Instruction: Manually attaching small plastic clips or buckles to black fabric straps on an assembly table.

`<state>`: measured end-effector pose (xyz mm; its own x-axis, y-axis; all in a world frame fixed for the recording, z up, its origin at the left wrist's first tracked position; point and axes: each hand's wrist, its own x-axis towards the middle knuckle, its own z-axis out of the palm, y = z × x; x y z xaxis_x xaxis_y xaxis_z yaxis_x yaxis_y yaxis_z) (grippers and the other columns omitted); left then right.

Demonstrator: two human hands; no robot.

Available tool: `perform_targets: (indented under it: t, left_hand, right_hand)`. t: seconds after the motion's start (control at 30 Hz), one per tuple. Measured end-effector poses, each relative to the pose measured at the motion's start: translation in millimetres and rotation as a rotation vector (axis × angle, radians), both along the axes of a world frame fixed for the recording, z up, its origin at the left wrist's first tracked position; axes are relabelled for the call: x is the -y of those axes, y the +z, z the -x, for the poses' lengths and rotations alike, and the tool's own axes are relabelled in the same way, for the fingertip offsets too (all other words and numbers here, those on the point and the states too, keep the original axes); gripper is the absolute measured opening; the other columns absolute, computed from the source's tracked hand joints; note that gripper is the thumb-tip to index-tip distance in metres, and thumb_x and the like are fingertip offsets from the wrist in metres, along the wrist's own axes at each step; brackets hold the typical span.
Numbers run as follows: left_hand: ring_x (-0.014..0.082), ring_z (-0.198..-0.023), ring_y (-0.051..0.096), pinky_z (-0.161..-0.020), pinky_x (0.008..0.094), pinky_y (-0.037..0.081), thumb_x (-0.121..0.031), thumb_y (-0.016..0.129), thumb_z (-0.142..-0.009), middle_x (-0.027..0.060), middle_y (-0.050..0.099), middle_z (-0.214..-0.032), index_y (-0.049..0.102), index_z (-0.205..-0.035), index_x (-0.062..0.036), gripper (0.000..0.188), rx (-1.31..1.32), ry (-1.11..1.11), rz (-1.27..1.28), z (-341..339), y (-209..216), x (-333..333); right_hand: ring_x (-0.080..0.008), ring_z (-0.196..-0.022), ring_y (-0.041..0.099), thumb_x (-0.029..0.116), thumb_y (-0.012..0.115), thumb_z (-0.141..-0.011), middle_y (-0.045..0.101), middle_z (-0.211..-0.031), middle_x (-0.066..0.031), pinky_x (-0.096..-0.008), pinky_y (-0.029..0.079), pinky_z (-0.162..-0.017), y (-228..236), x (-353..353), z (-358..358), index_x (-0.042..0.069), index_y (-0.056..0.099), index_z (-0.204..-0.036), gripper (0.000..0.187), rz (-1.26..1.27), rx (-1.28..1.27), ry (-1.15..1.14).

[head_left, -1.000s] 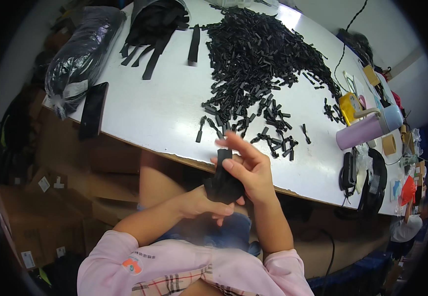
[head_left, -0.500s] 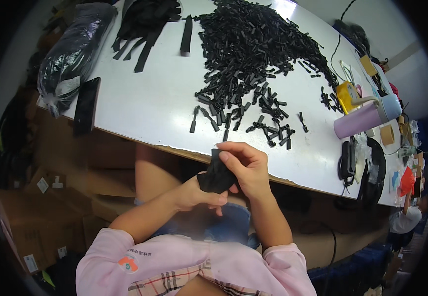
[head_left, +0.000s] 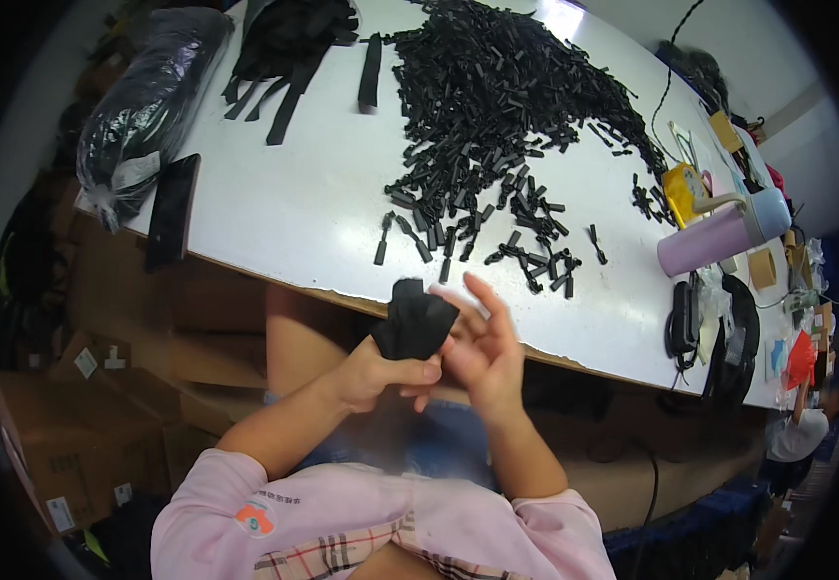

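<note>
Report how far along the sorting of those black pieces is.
Done: the left hand holds a gathered bunch of black pieces in its grip, below the table edge. In hand: the right hand, fingers spread, is at the bunch, holding nothing that shows. Left: a large heap of loose black pieces covers the table, with stragglers near its front edge.

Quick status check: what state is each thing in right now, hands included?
Left hand: closed on a bundle of black strips.
Right hand: open, fingers spread beside the bundle.
Pile of black pieces: loose, spread over the white table.
Purple bottle: lying on its side.
Black plastic bag: full, tied.
</note>
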<state>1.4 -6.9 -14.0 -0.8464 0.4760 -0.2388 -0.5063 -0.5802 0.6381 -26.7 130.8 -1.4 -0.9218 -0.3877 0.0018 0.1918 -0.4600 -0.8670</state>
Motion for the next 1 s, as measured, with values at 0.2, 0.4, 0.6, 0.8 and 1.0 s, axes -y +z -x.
perform_targets:
  t: [0.2, 0.4, 0.6, 0.8, 1.0]
  left_hand:
    - [0.0111, -0.053, 0.045, -0.061, 0.0265, 0.044, -0.006, 0.056, -0.071, 0.0022, 0.043, -0.060, 0.043, -0.101, 0.0009, 0.034, -0.110, 0.458, -0.022, 20, 36, -7]
    - [0.0114, -0.047, 0.042, -0.062, 0.0280, 0.046, -0.005, 0.055, -0.073, 0.0016, 0.039, -0.053, 0.050, -0.088, 0.0007, 0.017, -0.069, 0.156, 0.076, 8, 21, -3]
    - [0.0062, -0.037, 0.033, -0.039, 0.0229, 0.037, -0.009, 0.050, -0.079, -0.0014, 0.034, -0.048, 0.049, -0.087, 0.0006, 0.013, -0.221, 0.335, 0.242, 5, 19, 30]
    - [0.0063, -0.045, 0.044, -0.043, 0.0196, 0.038, -0.020, 0.055, -0.080, 0.0012, 0.046, -0.057, 0.052, -0.088, 0.0001, 0.022, -0.143, 0.090, 0.277, 3, -3, 7]
    - [0.0074, -0.044, 0.043, -0.045, 0.0228, 0.041, -0.020, 0.053, -0.081, 0.0019, 0.046, -0.056, 0.049, -0.085, 0.0016, 0.022, -0.065, 0.042, 0.153, 1, -13, -7]
  right_hand:
    - [-0.0099, -0.080, 0.049, 0.013, 0.067, -0.070, 0.048, -0.093, -0.0060, -0.0213, 0.041, -0.068, -15, 0, -21, 0.003, 0.038, -0.113, 0.053, -0.436, -0.157, 0.425]
    - [-0.0085, -0.079, 0.049, 0.018, 0.066, -0.072, 0.054, -0.085, -0.0057, -0.0222, 0.042, -0.065, -28, 7, -30, 0.001, 0.051, -0.091, 0.029, -0.192, 0.077, 0.412]
    - [-0.0295, -0.080, 0.054, 0.018, 0.064, -0.070, 0.054, -0.093, -0.0175, -0.0322, 0.045, -0.070, 4, -27, -8, -0.002, 0.047, -0.105, 0.043, -0.882, -0.915, -0.027]
    - [-0.0376, -0.113, 0.033, 0.029, 0.052, -0.080, 0.035, -0.122, -0.0263, -0.0389, 0.026, -0.095, -7, -76, 73, -0.009, 0.035, -0.117, 0.056, -1.483, -0.743, -0.464]
    - [-0.0344, -0.105, 0.040, 0.026, 0.055, -0.078, 0.042, -0.116, -0.0212, -0.0421, 0.031, -0.089, -11, -41, 58, -0.001, 0.045, -0.112, 0.045, -1.387, -1.041, -0.456]
